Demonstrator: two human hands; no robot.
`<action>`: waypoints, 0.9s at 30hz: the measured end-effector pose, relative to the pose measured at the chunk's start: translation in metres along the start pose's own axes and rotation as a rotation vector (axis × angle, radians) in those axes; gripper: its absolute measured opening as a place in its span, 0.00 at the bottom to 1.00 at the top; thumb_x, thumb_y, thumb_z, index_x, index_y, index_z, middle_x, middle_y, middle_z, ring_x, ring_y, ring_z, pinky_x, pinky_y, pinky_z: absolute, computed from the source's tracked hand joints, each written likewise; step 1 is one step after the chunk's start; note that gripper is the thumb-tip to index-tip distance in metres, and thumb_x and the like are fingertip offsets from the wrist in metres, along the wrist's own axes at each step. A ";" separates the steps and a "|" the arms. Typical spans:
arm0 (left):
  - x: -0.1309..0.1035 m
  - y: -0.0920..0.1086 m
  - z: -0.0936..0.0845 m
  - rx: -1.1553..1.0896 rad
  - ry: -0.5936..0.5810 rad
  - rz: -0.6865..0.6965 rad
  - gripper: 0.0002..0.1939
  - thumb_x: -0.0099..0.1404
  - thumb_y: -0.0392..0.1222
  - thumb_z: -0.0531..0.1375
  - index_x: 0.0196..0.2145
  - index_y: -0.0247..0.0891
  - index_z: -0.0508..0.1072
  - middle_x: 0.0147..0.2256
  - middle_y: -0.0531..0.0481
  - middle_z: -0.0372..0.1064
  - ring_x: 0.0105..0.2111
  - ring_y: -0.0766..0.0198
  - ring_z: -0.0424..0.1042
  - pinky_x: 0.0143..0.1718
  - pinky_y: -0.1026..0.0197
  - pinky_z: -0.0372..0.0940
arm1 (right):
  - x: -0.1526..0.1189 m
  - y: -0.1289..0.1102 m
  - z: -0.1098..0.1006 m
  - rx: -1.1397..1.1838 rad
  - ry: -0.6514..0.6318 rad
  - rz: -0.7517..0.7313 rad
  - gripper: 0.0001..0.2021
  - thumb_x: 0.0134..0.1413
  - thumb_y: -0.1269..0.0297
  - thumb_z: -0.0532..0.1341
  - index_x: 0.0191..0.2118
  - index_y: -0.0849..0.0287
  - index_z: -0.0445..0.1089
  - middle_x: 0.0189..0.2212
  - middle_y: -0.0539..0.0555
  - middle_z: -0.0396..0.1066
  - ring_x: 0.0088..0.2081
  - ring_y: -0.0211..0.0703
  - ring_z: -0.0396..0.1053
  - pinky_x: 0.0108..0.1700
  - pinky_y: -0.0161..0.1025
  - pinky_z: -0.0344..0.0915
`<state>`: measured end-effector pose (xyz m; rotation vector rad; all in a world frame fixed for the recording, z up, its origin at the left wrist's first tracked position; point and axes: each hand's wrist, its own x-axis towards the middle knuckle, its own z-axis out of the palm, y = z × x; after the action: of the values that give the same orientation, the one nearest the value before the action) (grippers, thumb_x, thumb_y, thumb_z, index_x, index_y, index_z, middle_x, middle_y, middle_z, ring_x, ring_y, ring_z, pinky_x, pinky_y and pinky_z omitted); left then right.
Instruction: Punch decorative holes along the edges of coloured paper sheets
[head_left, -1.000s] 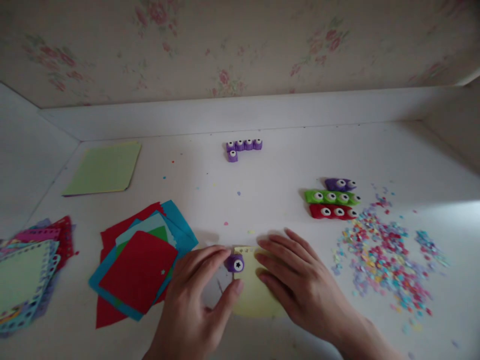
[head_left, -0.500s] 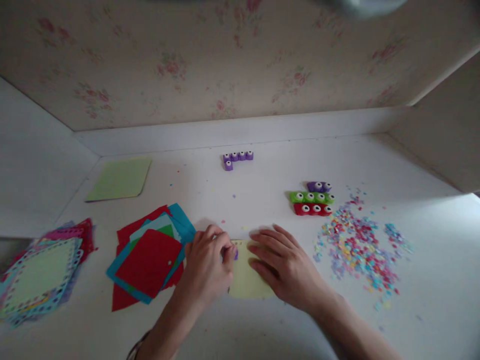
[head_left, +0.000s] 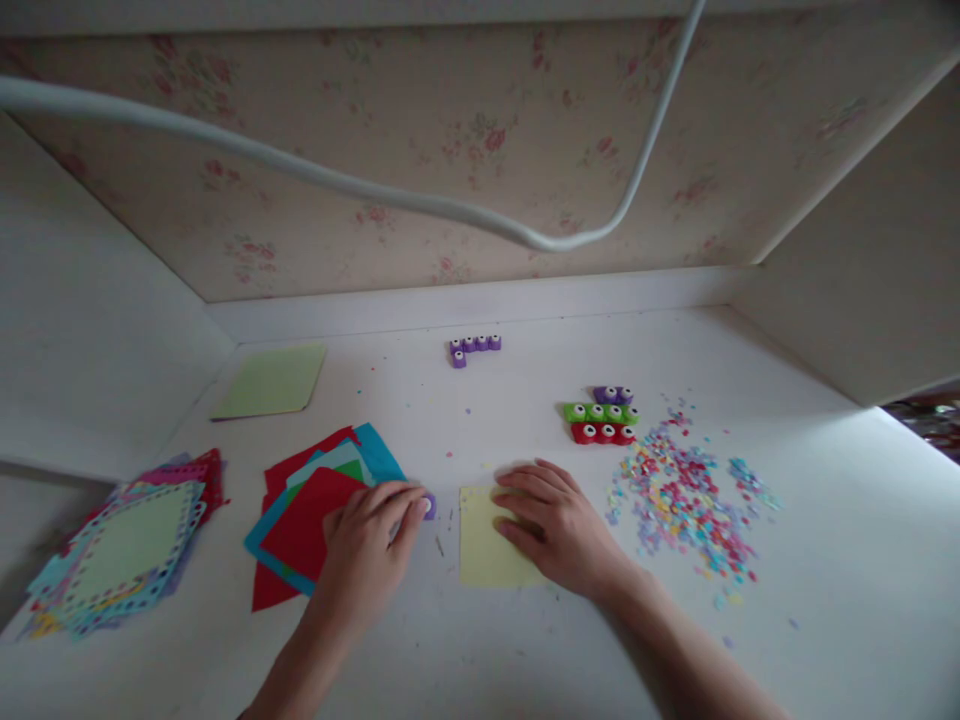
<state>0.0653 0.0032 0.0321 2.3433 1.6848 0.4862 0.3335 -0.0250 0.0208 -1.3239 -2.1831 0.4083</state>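
Beside the left edge of a pale yellow paper sheet, my left hand has its fingers closed on a small purple craft punch with a white button. The punch stands slightly apart from the paper, and its left side is hidden by my fingertips. With fingers spread flat, my right hand presses on the right half of the sheet. A few tiny punched holes run along the paper's top edge near its left corner. Small dark scraps or marks lie between the punch and the paper.
Stacked coloured paper lies left of my left hand; hole-edged sheets lie farther left. Green paper is behind. Purple punches stand at the back, green and red punches right, near confetti. A white cable hangs ahead.
My left hand has drawn the purple punch off the paper's top left corner, leftwards onto the table. My right hand stays on the sheet. The view has tilted up, bringing the cable into sight.
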 end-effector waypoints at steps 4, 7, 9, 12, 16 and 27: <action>-0.011 -0.009 0.007 0.047 0.072 0.112 0.13 0.68 0.49 0.60 0.50 0.50 0.73 0.49 0.51 0.76 0.46 0.50 0.73 0.45 0.48 0.62 | 0.002 0.000 0.000 0.025 0.019 0.003 0.12 0.62 0.61 0.62 0.50 0.52 0.73 0.50 0.54 0.74 0.54 0.50 0.68 0.61 0.57 0.59; -0.012 -0.005 0.009 0.004 0.150 0.171 0.12 0.69 0.48 0.58 0.49 0.48 0.74 0.46 0.50 0.77 0.45 0.51 0.75 0.45 0.48 0.64 | 0.004 -0.009 -0.004 0.087 0.073 0.000 0.14 0.64 0.63 0.59 0.53 0.54 0.70 0.49 0.56 0.74 0.53 0.50 0.69 0.59 0.56 0.62; -0.011 0.004 0.008 -0.071 0.178 0.232 0.15 0.70 0.49 0.57 0.52 0.46 0.71 0.45 0.47 0.77 0.44 0.52 0.75 0.44 0.50 0.67 | 0.005 -0.022 -0.006 0.164 0.094 -0.003 0.15 0.65 0.64 0.58 0.56 0.55 0.68 0.50 0.58 0.73 0.53 0.50 0.69 0.58 0.52 0.65; -0.011 0.024 0.007 -0.209 0.146 0.302 0.20 0.71 0.50 0.55 0.58 0.44 0.66 0.43 0.46 0.76 0.44 0.55 0.75 0.44 0.53 0.70 | 0.007 -0.043 -0.006 0.314 0.052 -0.033 0.18 0.66 0.66 0.56 0.59 0.54 0.66 0.53 0.58 0.72 0.54 0.46 0.69 0.56 0.45 0.68; -0.010 0.042 0.009 -0.341 0.146 0.275 0.19 0.71 0.49 0.56 0.58 0.45 0.65 0.43 0.47 0.75 0.43 0.57 0.75 0.43 0.55 0.72 | 0.007 -0.055 -0.006 0.421 0.061 0.001 0.14 0.67 0.67 0.55 0.54 0.53 0.72 0.51 0.56 0.74 0.52 0.43 0.71 0.54 0.41 0.69; -0.006 0.017 0.019 -0.325 0.211 0.308 0.11 0.72 0.44 0.54 0.49 0.42 0.70 0.43 0.47 0.75 0.44 0.57 0.74 0.47 0.53 0.71 | 0.036 0.071 -0.099 -0.160 0.373 0.629 0.14 0.59 0.51 0.60 0.42 0.53 0.79 0.41 0.53 0.79 0.41 0.48 0.76 0.45 0.43 0.70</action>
<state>0.0857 -0.0077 0.0200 2.3725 1.2033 1.0126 0.4298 0.0380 0.0743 -1.9910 -1.4896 0.1907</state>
